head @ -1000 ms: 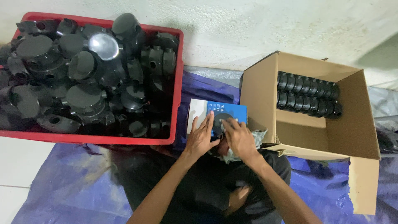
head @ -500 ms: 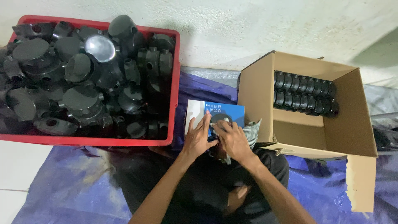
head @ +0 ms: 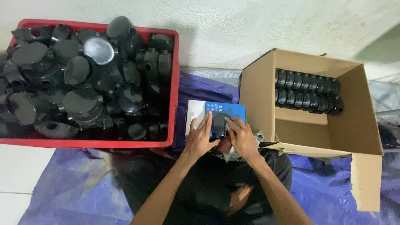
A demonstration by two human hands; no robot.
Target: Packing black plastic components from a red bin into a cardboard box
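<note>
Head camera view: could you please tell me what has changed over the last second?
Very little. Both hands, left hand and right hand, stay on the blue-and-white small box, fingers shifting only slightly. The red crate of black fittings and the cardboard carton stayed put.

My left hand (head: 200,139) lies flat on the blue-and-white packet (head: 214,112), my right hand (head: 243,139) pinches something at the black part (head: 218,125), probably a clear bag. Red crate (head: 173,83) of black fittings (head: 83,83) on my left, cardboard box (head: 354,125) with stacked rows (head: 306,93) on my right.
</note>
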